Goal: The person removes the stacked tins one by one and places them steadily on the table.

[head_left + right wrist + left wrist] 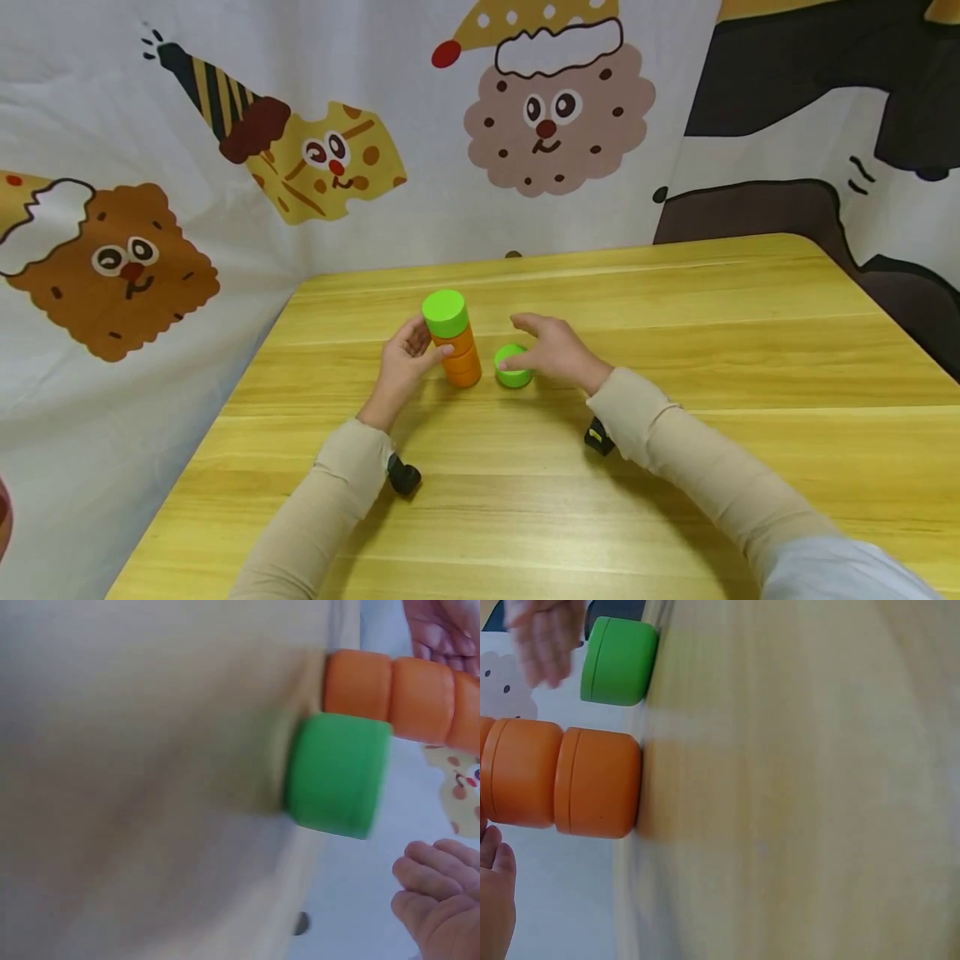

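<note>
A stack of rounded orange blocks (462,365) with a green block (446,314) on top stands upright on the wooden table. My left hand (405,360) is at the left side of this stack, its thumb overlapping the orange front in the head view and its fingers loosely bent beside it. To the right of the stack sits a separate green block (513,375), low and round. Over its right side hovers my right hand (557,352), thumb and fingers spread apart with nothing between them. The right wrist view shows the loose green block (337,776) beside the orange stack (424,697).
The wooden table (480,508) extends around both hands, its far edge close to a white cloth (420,242) printed with cartoon biscuits and cheese. Small black wrist devices (403,476) sit at both cuffs. The cloth also hangs along the left edge.
</note>
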### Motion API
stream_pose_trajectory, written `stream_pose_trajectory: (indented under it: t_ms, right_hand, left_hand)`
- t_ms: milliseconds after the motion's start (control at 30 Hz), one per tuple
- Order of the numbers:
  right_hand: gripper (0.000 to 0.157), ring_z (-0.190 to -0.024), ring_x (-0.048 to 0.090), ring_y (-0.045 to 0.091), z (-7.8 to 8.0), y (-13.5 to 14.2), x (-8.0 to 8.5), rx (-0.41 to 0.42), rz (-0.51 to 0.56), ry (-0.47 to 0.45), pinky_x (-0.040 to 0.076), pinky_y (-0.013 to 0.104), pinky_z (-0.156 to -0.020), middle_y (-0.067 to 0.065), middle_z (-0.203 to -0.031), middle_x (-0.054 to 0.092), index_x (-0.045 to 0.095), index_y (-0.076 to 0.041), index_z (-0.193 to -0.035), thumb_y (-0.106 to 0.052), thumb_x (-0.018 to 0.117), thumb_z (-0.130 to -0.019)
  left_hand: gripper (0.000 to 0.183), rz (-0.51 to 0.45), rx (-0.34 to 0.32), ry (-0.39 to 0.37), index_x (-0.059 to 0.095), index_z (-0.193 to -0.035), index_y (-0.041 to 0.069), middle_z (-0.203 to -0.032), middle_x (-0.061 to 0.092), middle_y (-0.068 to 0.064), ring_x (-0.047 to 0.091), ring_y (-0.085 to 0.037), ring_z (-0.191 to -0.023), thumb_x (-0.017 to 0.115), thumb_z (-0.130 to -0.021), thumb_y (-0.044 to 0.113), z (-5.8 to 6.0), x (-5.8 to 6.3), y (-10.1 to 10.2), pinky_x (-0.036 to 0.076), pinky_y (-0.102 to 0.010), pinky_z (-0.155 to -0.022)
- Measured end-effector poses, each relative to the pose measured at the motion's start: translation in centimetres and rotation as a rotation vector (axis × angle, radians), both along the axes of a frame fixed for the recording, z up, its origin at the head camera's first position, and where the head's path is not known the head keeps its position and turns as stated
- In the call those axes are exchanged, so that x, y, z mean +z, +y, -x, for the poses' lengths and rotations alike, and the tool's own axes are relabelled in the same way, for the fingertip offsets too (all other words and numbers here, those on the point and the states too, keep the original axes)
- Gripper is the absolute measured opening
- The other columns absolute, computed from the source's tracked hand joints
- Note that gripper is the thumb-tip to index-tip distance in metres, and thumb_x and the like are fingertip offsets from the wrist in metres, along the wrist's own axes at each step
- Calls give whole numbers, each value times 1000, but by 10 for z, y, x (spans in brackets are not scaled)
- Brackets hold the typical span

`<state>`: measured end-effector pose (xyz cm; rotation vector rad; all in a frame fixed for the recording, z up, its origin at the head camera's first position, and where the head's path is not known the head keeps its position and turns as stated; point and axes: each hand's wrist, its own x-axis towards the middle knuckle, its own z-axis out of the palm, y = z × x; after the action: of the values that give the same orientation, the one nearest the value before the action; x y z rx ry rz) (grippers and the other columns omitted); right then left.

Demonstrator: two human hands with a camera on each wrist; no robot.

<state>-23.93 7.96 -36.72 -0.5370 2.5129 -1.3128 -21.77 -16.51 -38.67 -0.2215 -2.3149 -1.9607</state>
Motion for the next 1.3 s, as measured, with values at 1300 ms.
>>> stream_pose_trajectory:
  t_ms: [1300]
  right_hand:
    - [69,-124,47,24,15,-57,59,93,3,203,41,38,-102,9,-134,52,51,-5,-133,-36,76,-76]
  left_hand:
    - [53,-50,-21,-19,49,-131,3,-129,54,-18,51,-26,-119,69,-81,2,-4,-8,1,38,-35,-105]
